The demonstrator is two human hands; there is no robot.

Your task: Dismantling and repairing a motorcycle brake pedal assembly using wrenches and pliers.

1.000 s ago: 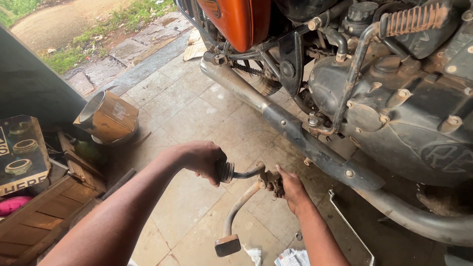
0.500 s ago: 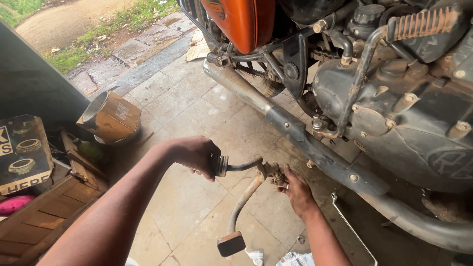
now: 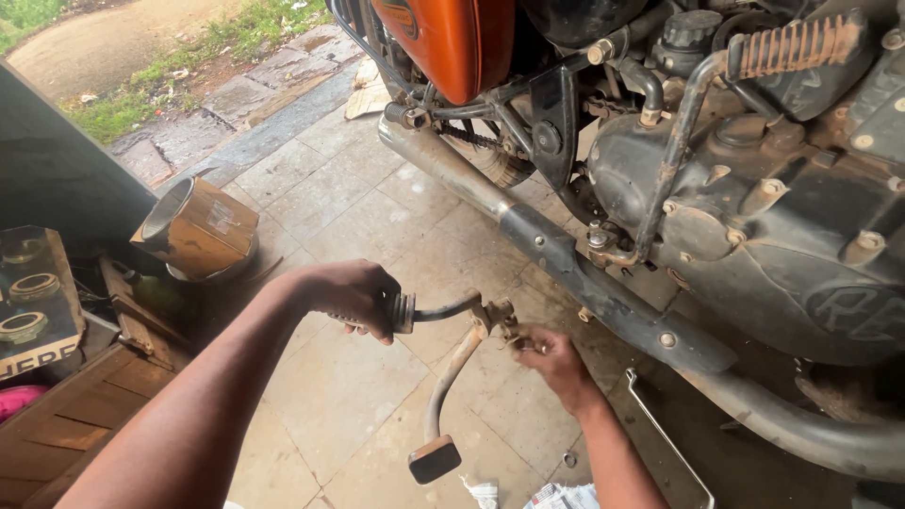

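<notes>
Gripping firmly, my left hand (image 3: 353,297) is wrapped around the ribbed rubber sleeve (image 3: 403,312) at one end of a rusty metal lever assembly (image 3: 462,353), fingers fully curled over it. From that sleeve a short bent rod runs right to a pivot joint (image 3: 495,316), and from the joint a longer curved arm hangs down to a flat pedal pad (image 3: 435,459) with an orange edge, which sits just above the tiled floor (image 3: 349,377).

My right hand (image 3: 553,363) is at the pivot joint, fingertips pinched narrowly on a small part there; I cannot tell exactly what that part is, since the fingers cover it.

I hold the assembly clear of the floor, just in front of the motorcycle (image 3: 754,217), near its long grey exhaust pipe (image 3: 566,259) but apart from it. Above the pipe I see the dark engine casing (image 3: 811,254), the orange tank panel (image 3: 452,42) and a ribbed footpeg (image 3: 797,45).

To my left, a cut brown metal can (image 3: 198,231) stands on the floor, beside a wooden crate (image 3: 85,415) and a carton of ring-shaped parts (image 3: 33,297). A thin bent wire rod (image 3: 665,434) lies on the floor by my right forearm.
</notes>
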